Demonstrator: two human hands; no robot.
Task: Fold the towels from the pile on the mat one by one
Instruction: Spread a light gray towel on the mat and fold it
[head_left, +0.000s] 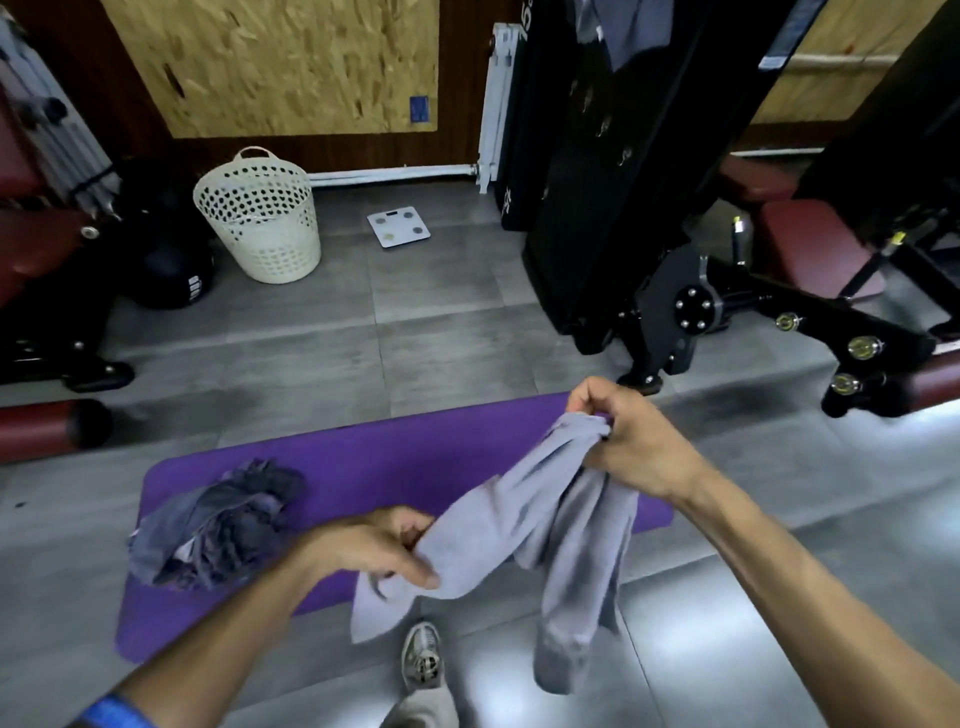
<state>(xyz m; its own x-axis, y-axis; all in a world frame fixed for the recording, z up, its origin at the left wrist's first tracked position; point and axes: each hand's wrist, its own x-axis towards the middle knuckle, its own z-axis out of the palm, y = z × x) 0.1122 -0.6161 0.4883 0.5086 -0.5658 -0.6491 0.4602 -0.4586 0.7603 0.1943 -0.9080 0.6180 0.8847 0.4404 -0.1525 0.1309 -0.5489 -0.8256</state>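
A light grey towel (524, 509) hangs crumpled in the air above a purple mat (363, 457). My right hand (623, 436) pinches its upper end over the mat's far right corner. My left hand (379, 545) grips the towel lower down, near the mat's front edge, and two loose ends dangle below. A pile of darker grey-blue towels (218, 525) lies bunched on the left part of the mat, to the left of my left hand.
A white perforated laundry basket (262, 218) stands on the grey tiled floor at the back left, a white bathroom scale (399, 226) beside it. Black gym machines (675, 291) with red pads fill the right and left sides. My shoe (423, 657) is by the mat's front edge.
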